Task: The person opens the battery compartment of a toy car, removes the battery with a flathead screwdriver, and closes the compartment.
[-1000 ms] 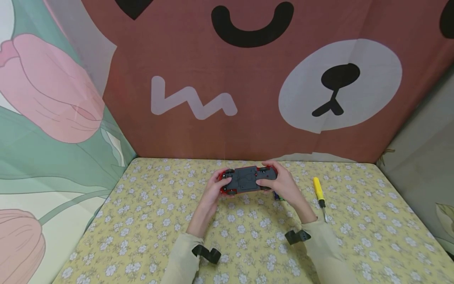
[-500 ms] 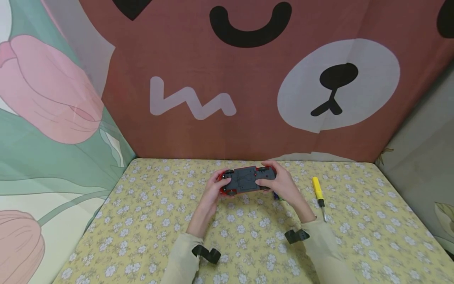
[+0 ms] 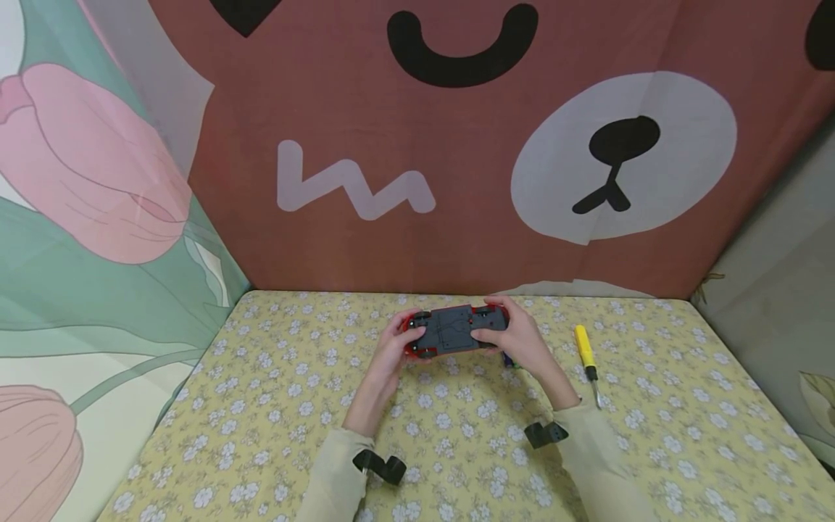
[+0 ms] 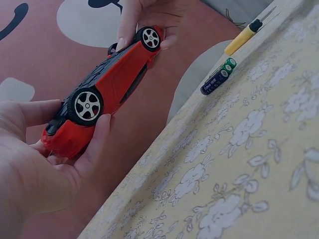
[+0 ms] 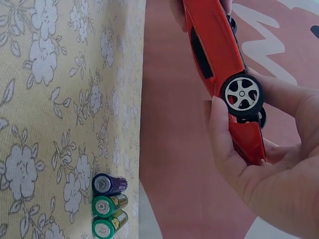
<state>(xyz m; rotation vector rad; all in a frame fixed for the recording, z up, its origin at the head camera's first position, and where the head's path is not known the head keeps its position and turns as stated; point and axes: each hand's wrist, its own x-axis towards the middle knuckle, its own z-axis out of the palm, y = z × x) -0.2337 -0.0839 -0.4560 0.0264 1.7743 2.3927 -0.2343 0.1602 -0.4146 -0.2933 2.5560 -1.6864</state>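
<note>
A red toy car [image 3: 454, 330] is held upside down above the table, its dark grey underside facing up toward the head camera. My left hand [image 3: 393, 344] grips one end, the thumb lying on the underside. At the other end my right hand [image 3: 520, 339] grips the car, thumb also on the underside and fingers round the body. In the left wrist view the red side and silver-spoked wheels of the toy car [image 4: 109, 89] show. The right wrist view shows my right hand [image 5: 269, 164] beside a wheel. The fingers under the body are partly hidden.
Three batteries stand or lie close together on the table: a blue battery [image 5: 109, 184] and two green batteries [image 5: 109, 204]. In the head view my right hand mostly hides them. A yellow-handled screwdriver [image 3: 586, 354] lies to the right on the flowered tablecloth [image 3: 443, 442]. A printed curtain hangs behind.
</note>
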